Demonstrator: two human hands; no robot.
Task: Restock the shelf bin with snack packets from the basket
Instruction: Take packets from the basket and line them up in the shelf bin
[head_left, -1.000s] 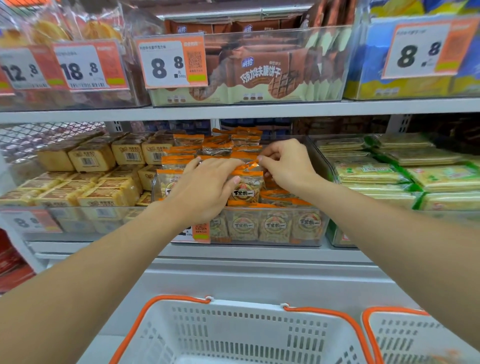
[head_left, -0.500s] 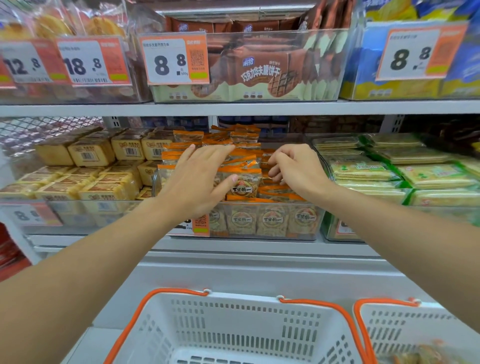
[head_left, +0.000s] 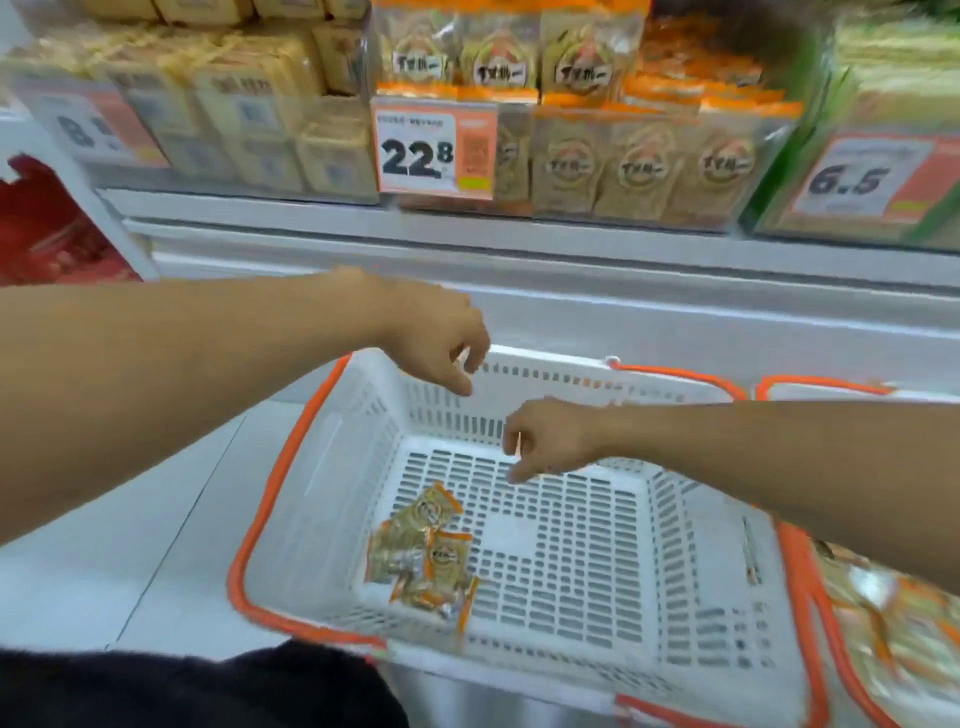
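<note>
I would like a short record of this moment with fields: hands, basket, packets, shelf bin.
left hand: left hand over the basket's far rim, fingers loosely curled, holds nothing
right hand: right hand inside the basket, fingers hang down, holds nothing
basket: white basket with orange trim
packets: a few snack packets on the basket floor, near left
shelf bin: shelf bin above, looks full

Packets lie in the basket at its 8 o'clock corner. The bin sits on the shelf at 12 o'clock behind the basket. A second basket is at 3 o'clock.
</note>
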